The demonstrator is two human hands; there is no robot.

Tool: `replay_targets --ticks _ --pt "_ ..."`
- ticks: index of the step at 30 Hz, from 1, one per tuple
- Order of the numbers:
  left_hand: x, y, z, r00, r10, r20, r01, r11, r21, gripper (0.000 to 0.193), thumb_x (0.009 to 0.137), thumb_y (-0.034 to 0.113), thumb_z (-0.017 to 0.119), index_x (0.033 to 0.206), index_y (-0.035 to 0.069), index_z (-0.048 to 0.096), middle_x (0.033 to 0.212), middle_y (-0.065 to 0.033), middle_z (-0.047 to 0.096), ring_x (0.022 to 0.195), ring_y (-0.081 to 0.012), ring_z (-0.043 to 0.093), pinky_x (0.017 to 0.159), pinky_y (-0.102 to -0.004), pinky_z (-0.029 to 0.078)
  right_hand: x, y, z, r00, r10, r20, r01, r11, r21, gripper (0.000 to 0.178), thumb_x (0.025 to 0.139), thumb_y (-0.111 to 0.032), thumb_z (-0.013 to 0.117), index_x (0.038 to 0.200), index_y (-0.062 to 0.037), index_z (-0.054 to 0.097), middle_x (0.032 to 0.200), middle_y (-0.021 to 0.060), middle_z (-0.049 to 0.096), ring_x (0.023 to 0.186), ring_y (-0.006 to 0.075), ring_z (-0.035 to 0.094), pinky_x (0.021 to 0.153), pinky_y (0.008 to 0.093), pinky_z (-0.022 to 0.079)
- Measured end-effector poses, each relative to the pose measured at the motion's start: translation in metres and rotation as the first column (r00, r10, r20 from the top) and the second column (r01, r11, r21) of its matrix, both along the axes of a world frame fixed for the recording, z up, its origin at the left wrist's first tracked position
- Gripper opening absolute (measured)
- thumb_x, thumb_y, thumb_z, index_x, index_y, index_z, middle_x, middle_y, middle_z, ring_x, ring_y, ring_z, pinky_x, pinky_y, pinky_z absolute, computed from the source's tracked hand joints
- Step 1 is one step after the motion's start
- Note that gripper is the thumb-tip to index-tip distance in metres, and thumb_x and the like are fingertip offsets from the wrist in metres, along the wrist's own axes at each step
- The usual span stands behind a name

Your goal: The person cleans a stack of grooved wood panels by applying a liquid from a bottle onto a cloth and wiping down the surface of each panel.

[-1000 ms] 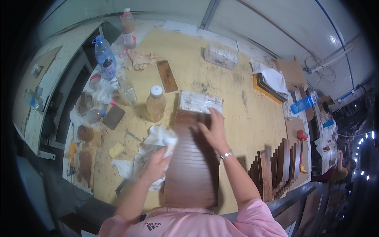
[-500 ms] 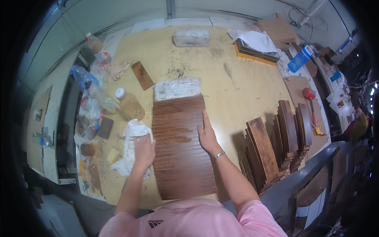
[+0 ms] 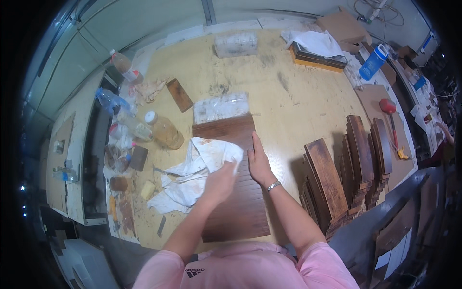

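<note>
A row of dark brown wooden strips (image 3: 240,207) lies side by side on the table before me. My left hand (image 3: 222,182) is closed on a stained white cloth (image 3: 192,166) and presses it over the strips; the hand is slightly smeared by motion. Much of the cloth trails leftward onto the table. My right hand (image 3: 260,161) rests along the right edge of the strips, fingers stretched out, holding nothing. Against the far end of the row sits a plastic-wrapped white block (image 3: 221,108).
Stacked brown boards (image 3: 327,176) stand at the right, near a red-headed mallet (image 3: 388,106) and a blue bottle (image 3: 373,62). On the left are a jar of brownish liquid (image 3: 164,131), several plastic bottles (image 3: 111,100), a yellow sponge (image 3: 148,190) and a loose wooden piece (image 3: 179,95).
My left hand has moved right with the white cloth, from beside the strips to on top of them. My right hand stays at their right edge. The view has shifted slightly.
</note>
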State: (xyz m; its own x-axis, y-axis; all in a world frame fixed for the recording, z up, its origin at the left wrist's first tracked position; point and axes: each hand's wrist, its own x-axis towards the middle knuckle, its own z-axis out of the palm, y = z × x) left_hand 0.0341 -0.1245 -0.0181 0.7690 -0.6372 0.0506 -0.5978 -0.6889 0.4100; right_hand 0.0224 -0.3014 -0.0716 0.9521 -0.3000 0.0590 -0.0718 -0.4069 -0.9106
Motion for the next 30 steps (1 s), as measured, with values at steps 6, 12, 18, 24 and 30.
replay_targets --ticks 6,12,18,24,30 --pt "0.029 0.048 -0.003 0.984 0.159 0.075 -0.168 0.975 0.144 0.041 0.095 0.017 0.053 0.129 -0.006 0.052 0.128 -0.0295 0.056 0.126 -0.044 0.048 0.112 -0.0574 0.029 -0.001 0.002 0.011 1.0 -0.006 -0.018 0.007 0.998 0.061 0.059 0.101 -0.008 0.042 0.156 0.0002 0.022 0.16 0.0244 0.027 0.15 0.0356 0.026 0.122 0.0385 0.023" --pt "0.016 -0.003 -0.006 0.999 -0.026 -0.043 0.028 0.999 0.031 0.043 0.097 0.018 0.051 0.134 -0.004 0.05 0.137 -0.0277 0.051 0.133 -0.0412 0.044 0.118 -0.0533 0.023 -0.001 -0.003 0.004 1.0 -0.006 0.026 0.003 0.996 0.095 0.058 0.101 -0.007 0.041 0.156 0.0005 0.023 0.16 0.0252 0.026 0.15 0.0359 0.025 0.123 0.0392 0.022" --pt "0.013 -0.003 -0.003 1.0 0.007 0.008 -0.007 1.0 0.002 0.041 0.095 0.018 0.053 0.13 -0.004 0.054 0.13 -0.0272 0.056 0.122 -0.0457 0.049 0.111 -0.0537 0.031 -0.001 -0.002 0.001 0.999 -0.001 0.035 -0.003 0.994 0.11 0.058 0.101 -0.007 0.041 0.156 0.0001 0.022 0.16 0.0253 0.026 0.15 0.036 0.024 0.123 0.0392 0.021" --pt "0.039 0.03 -0.001 1.0 -0.004 -0.017 0.004 1.0 -0.015 0.048 0.09 0.012 0.06 0.136 -0.001 0.052 0.137 -0.0259 0.053 0.125 -0.0442 0.049 0.108 -0.0519 0.035 -0.001 -0.009 -0.008 0.999 -0.002 0.054 -0.004 0.994 0.11 0.06 0.102 -0.009 0.04 0.157 -0.0015 0.019 0.161 0.025 0.025 0.15 0.0359 0.024 0.123 0.0388 0.021" --pt "0.038 0.037 0.013 0.929 0.213 -0.302 -0.283 0.937 -0.207 0.037 0.098 0.023 0.051 0.122 -0.004 0.056 0.123 -0.0289 0.057 0.118 -0.046 0.05 0.108 -0.0507 0.035 -0.03 0.009 -0.002 1.0 0.021 0.008 -0.023 0.918 0.395 0.074 0.101 -0.017 0.049 0.159 0.0002 0.007 0.164 0.0242 0.016 0.153 0.0334 0.016 0.123 0.0377 0.017"
